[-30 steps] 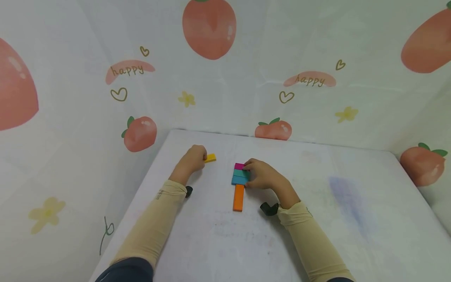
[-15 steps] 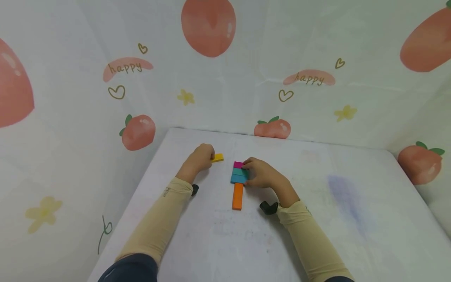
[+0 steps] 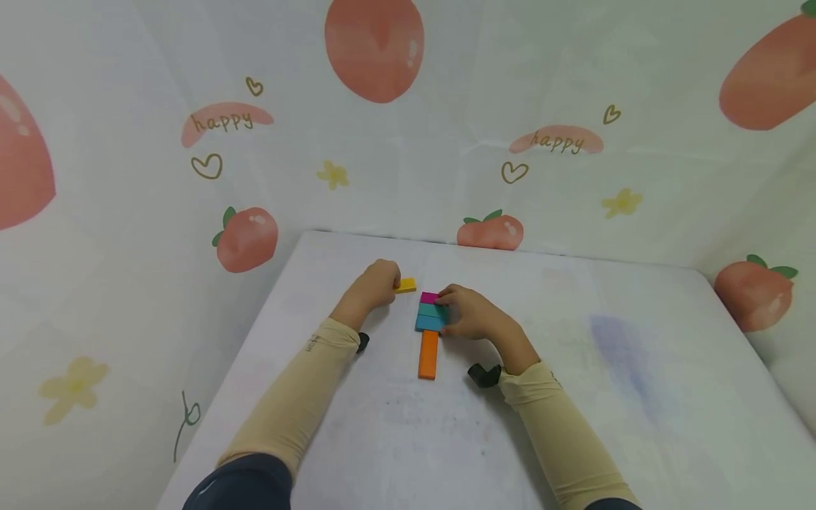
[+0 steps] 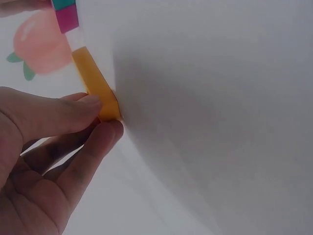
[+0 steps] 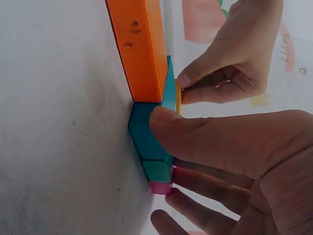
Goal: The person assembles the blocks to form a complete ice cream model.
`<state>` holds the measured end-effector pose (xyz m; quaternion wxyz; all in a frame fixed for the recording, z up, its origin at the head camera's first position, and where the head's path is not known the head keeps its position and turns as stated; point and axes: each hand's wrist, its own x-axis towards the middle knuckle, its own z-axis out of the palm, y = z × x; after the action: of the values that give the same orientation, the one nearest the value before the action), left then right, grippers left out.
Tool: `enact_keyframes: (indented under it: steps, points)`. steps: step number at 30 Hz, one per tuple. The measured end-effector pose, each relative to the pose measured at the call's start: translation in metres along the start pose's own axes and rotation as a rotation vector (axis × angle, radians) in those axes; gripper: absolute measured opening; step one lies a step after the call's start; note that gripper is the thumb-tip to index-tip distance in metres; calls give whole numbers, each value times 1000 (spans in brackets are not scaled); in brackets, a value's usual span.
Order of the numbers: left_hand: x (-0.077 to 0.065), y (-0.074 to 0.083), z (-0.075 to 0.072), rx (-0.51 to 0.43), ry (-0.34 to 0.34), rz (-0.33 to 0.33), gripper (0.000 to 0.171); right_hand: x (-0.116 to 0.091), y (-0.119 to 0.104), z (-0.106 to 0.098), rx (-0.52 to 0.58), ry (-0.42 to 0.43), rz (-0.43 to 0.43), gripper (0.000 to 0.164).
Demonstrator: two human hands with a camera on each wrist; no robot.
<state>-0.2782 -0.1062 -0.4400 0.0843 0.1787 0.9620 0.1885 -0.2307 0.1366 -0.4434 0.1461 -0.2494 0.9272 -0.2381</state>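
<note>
My left hand pinches one end of a flat yellow block between thumb and fingertips; the block's other end points toward a row of coloured blocks. That row runs from a magenta block through a teal block to a wider blue block. Below it, a long orange block stands out from the blue one like a stem. My right hand spans the row's right side. In the right wrist view its thumb rests on the blue block and its fingertips reach the magenta one.
The blocks lie on a white-covered table with a faint purple stain on the right. A fruit-printed cloth rises behind the table's far edge. Dark wrist devices show at both cuffs.
My left hand has moved right with the yellow block, bringing it close to the magenta block. The right hand stays at the row, and the row and orange block keep their arrangement.
</note>
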Motion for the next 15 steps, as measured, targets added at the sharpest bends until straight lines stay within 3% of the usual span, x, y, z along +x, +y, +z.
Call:
enact_keyframes:
  steps: [15]
  points:
    - [8,9,4,-33,-21,-1,24,2,-2,1,-24,-17,24,55]
